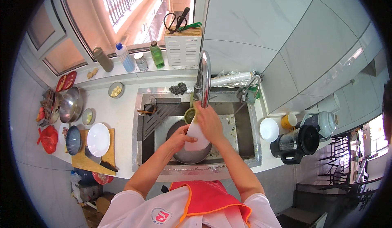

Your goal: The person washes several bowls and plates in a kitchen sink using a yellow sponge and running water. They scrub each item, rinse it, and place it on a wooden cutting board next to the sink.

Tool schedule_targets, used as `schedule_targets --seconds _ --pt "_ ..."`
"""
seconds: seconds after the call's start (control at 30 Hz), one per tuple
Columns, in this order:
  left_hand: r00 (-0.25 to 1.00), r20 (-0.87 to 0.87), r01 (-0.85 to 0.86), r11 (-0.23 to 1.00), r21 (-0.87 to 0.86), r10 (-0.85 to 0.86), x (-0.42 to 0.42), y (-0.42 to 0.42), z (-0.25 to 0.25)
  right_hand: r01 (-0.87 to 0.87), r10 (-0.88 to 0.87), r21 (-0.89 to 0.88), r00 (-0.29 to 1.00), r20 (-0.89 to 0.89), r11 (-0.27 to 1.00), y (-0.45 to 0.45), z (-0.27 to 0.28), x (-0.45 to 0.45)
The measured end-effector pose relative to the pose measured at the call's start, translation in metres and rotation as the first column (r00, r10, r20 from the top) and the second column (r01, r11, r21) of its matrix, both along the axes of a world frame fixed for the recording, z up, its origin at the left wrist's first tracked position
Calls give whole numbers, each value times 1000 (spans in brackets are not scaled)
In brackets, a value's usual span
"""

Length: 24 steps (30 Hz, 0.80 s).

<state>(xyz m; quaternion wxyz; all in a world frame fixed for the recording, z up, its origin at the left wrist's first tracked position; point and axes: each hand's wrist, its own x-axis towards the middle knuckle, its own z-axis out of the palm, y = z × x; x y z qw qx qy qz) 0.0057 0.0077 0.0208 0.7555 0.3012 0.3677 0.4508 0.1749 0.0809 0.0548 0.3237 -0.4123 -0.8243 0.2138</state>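
Note:
Over the sink, my left hand [178, 140] grips a smooth white dish [196, 138], thumb across its face. The dish is tilted, and I cannot tell whether it is a plate or a bowl. My right hand [209, 122] is blurred and lies against the dish's upper right side, just below the chrome faucet [203, 75]. A yellowish edge shows by its fingers, too blurred to name. Beneath the hands a round grey pan [191, 158] rests in the steel sink [245, 148], partly hidden. A small green cup-shaped vessel [189, 114] stands behind the dish.
At left, a cleaver [93, 156] and a white plate [98, 139] lie on a wooden cutting board [76, 163]. A slotted drain rack [159, 120] spans the sink's left side. To the right stand a white bowl [269, 130] and a black-lidded jug [295, 143]. Bottles line the windowsill.

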Motion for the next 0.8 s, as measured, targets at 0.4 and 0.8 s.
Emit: schedule_targets --seconds 0.4,0.8 --pt "996 25 -88 996 -2 88 -24 -10 0 -105 89 168 991 98 980 -57 15 -24" --pt "999 -15 -53 999 -7 52 -45 -23 18 21 -159 -344 911 -379 939 7 -25 -10"
